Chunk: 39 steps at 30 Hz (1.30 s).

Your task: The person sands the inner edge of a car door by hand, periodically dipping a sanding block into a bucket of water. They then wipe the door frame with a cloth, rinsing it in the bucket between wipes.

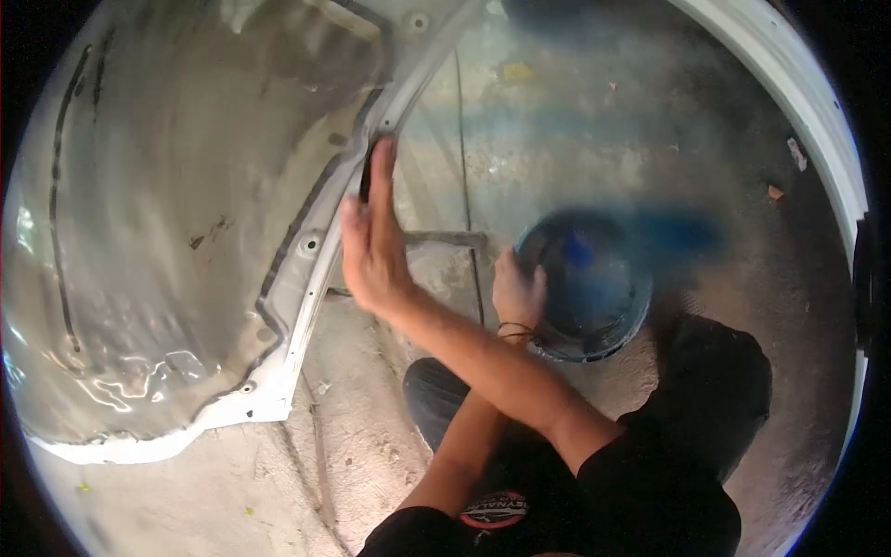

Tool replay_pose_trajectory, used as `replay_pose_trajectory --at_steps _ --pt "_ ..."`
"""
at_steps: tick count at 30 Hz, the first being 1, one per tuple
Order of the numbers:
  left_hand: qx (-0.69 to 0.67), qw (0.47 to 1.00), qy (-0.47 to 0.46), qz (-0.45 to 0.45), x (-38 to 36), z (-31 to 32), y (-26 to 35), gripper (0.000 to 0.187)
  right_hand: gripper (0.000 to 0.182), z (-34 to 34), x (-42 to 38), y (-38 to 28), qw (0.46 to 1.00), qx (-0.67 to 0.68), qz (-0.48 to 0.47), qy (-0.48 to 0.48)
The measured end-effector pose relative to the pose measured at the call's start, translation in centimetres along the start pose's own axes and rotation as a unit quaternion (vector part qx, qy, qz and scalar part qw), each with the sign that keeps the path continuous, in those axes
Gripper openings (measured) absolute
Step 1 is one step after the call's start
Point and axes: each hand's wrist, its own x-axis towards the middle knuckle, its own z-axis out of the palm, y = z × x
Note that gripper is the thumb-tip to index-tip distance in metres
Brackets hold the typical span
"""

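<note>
My right hand (376, 246) reaches across to the white edge of a large metal panel (167, 213). Its fingers point up along that edge, with the thumb on the panel side. A dark sliver (366, 176) shows between fingers and panel; I cannot tell what it is. Under the right forearm passes my left arm, with a dark band at the wrist. My left hand (518, 292) closes on the near-left rim of a dark round bucket (608, 351). Inside the bucket, a bright blue patch (578, 249) shows through blur.
A stained concrete floor (529, 139) lies below, with a dark crack running through it. A curved white rim (789, 74) borders the right side. Small scraps, among them an orange bit (775, 192), lie near it. My bent knees flank the bucket's near side.
</note>
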Motion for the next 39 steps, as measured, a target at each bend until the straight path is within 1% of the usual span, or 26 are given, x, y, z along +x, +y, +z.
replay_pose_trajectory --at_steps 2,3,5,6,7,9,10,11,12,13,14,15,16,17,19,20,22,24,26,28,30,31,32,34,37,39 --pt "-0.014 1.0 0.0 -0.002 0.0 0.2 0.1 0.065 0.072 -1.8 6.2 -0.2 0.998 -0.003 0.007 0.059" --pt "-0.008 1.0 0.009 0.003 -0.3 0.8 -0.2 0.065 0.072 -4.8 11.0 0.3 0.996 0.031 0.081 0.012" --pt "-0.016 1.0 0.015 0.01 -0.4 1.2 -0.9 0.065 0.074 -6.8 16.4 3.4 0.985 0.063 0.155 -0.035" --pt "-0.019 0.999 0.017 0.019 -0.6 1.9 -1.8 0.066 0.074 -6.3 16.9 6.1 0.988 -0.007 0.143 -0.065" --pt "-0.022 0.999 0.014 0.021 -0.6 2.1 -1.9 0.066 0.074 -5.8 16.8 6.5 0.984 -0.077 0.132 -0.096" --pt "0.019 0.995 0.082 0.054 -1.2 2.0 -0.6 0.066 0.077 -4.9 14.4 4.2 0.998 -0.004 0.051 0.039" --pt "0.026 0.991 0.11 0.069 -1.5 1.4 0.1 0.066 0.079 -2.9 10.8 2.4 0.998 0.009 0.013 0.06" --pt "-0.007 1.0 -0.001 -0.006 0.0 0.6 0.0 0.064 0.081 -1.0 6.6 1.4 0.998 0.011 -0.035 0.058" --pt "-0.004 1.0 -0.004 -0.005 0.2 0.3 0.5 0.064 0.084 0.1 2.8 0.7 1.0 0.007 -0.019 0.003" --pt "-0.007 1.0 -0.018 -0.014 0.0 -0.1 0.9 0.061 0.081 0.3 1.6 -0.2 0.997 0.031 -0.066 -0.004" --pt "-0.01 0.999 -0.029 -0.023 0.0 -0.5 1.2 0.058 0.081 0.0 2.2 0.2 0.997 0.033 -0.064 -0.003" --pt "-0.024 0.999 -0.007 -0.021 0.2 0.2 0.3 0.064 0.081 -1.0 4.6 0.1 0.998 0.03 -0.043 0.016" --pt "-0.025 0.999 -0.006 -0.022 0.3 0.2 3.5 0.064 0.082 -2.9 8.3 0.7 0.999 0.031 -0.003 0.04" --pt "0.12 0.987 0.017 -0.102 0.7 -0.5 9.4 0.049 0.082 -5.6 12.5 1.3 0.998 0.035 0.04 0.038" --pt "0.264 0.945 0.042 -0.188 1.0 -1.3 11.0 0.034 0.083 -9.4 19.5 3.3 0.997 0.021 0.07 0.002" --pt "0.164 0.975 0.027 -0.146 0.8 -1.5 7.9 0.044 0.083 -10.6 21.4 4.2 0.998 0.017 0.066 0.001" --pt "-0.045 0.998 -0.003 -0.049 0.4 -0.3 0.4 0.062 0.084 -8.8 19.6 3.9 0.998 0.03 0.058 0.022" --pt "0.057 0.987 -0.115 -0.101 0.6 2.5 -2.4 0.063 0.085 -3.8 11.8 1.7 0.995 0.066 0.06 0.053" --pt "-0.027 0.999 -0.029 -0.037 0.3 -0.7 1.2 0.061 0.086 1.7 2.2 -0.3 0.986 0.122 0.11 0.033" --pt "-0.024 0.998 -0.047 -0.039 0.1 -0.9 1.0 0.064 0.087 3.1 -3.5 -1.0 0.992 0.121 0.019 -0.025" --pt "-0.025 0.997 -0.067 -0.043 -0.6 -0.8 0.6 0.067 0.086 0.8 -0.5 0.1 0.995 0.077 0.048 -0.038" --pt "-0.003 1.0 -0.007 -0.016 -0.9 0.1 0.3 0.062 0.088 -0.3 3.1 0.9 0.995 0.085 0.025 0.052" --pt "0.019 0.998 0.054 0.012 -1.2 0.6 0.2 0.057 0.077 -3.4 7.7 0.3 0.981 0.147 0.125 0.021" --pt "-0.065 0.995 -0.023 0.072 -2.5 4.8 -7.4 0.056 0.077 -7.3 12.0 2.3 0.991 -0.011 0.106 -0.076" --pt "0.016 1.0 0.0 -0.002 -2.3 1.4 -0.8 0.062 0.074 -6.1 9.7 4.1 0.991 -0.122 0.034 0.033" --pt "-0.042 0.995 -0.058 -0.07 0.3 -0.7 0.8 0.064 0.074 -4.4 7.8 3.9 0.986 -0.154 0.002 0.067"
